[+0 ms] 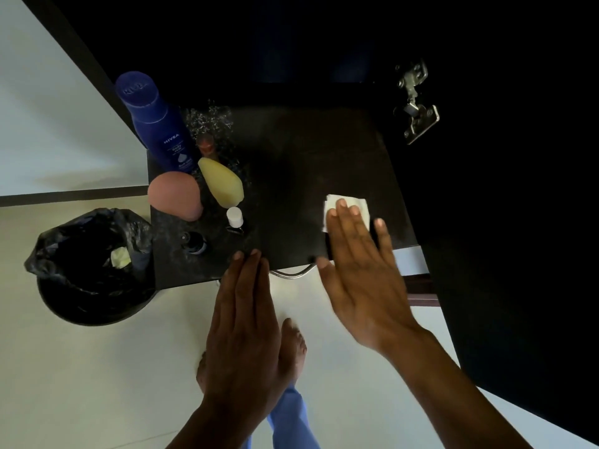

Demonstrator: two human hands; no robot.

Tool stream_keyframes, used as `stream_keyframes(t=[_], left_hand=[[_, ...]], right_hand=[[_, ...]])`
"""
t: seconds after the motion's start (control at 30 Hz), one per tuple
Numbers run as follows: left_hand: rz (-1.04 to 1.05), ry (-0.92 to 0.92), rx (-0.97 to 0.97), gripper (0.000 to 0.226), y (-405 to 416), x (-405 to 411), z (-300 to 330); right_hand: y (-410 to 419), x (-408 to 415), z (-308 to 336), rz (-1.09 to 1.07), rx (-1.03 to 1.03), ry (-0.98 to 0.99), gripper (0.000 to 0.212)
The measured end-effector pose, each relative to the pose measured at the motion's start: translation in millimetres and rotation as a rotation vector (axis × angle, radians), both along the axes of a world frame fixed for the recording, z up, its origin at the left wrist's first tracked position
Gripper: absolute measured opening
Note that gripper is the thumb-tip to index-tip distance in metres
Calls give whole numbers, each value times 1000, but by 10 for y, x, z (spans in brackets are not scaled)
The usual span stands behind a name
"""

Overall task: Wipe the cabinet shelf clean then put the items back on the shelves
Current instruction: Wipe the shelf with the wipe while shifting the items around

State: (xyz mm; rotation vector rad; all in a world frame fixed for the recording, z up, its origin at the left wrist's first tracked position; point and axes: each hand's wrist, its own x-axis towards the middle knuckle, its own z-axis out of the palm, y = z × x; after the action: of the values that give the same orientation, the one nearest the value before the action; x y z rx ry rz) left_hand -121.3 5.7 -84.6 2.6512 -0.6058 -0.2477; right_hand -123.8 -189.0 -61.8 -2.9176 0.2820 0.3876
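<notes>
White folded tissue (346, 209) flat on the dark cabinet shelf (291, 176), toward the shelf's right front part. Right hand (359, 270) laid palm-down on the tissue, fingers (343, 222) straight and spread apart, tips pressing the tissue to the shelf. Left hand (246, 322) flat too, fingers together and straight, tips touching the shelf's front edge, holding nothing.

Crowded on the shelf's left end: tall blue Nivea bottle (155, 121) at the back, upright; small reddish-brown item (205, 144) just beside the bottle, too dim to name; pale yellow bottle (222, 183) and round pink container (175, 196) in front of the Nivea bottle, side by side; small white-capped bottle (235, 218) just in front of the yellow one; small dark bottle (194, 243) nearest the shelf's front edge. Speckled glints on the shelf behind the yellow bottle.

Metal hinge (416, 102) to the right of the shelf, on the dark cabinet side. Curved metal handle (291, 274) just below the shelf's front edge, between the hands. Black bin (94, 270) with black liner left of the shelf, on the pale floor (97, 384), crumpled yellowish scrap (120, 257) inside. Bare foot (298, 345) and blue trouser leg (291, 416) below the shelf, partly hidden by the left hand.
</notes>
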Motion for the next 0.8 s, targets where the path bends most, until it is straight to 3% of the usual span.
stream_keyframes(t=[0.17,0.37,0.5,0.8], left_hand=[[-3,-32,-36,90,18,-24,-50],[-52,-50,-37,88,-150,-57,38],[-70,-28,-6,98,-310,-40,45],[-93,-22,-17,95,-414,69,42]], right_hand=[[340,-25,48,183,104,-6,68],[12,-401,6,-65,-65,37,74],[-237,-405,-80,-218,-177,28,77],[-420,200,21,-166,-106,-25,84]])
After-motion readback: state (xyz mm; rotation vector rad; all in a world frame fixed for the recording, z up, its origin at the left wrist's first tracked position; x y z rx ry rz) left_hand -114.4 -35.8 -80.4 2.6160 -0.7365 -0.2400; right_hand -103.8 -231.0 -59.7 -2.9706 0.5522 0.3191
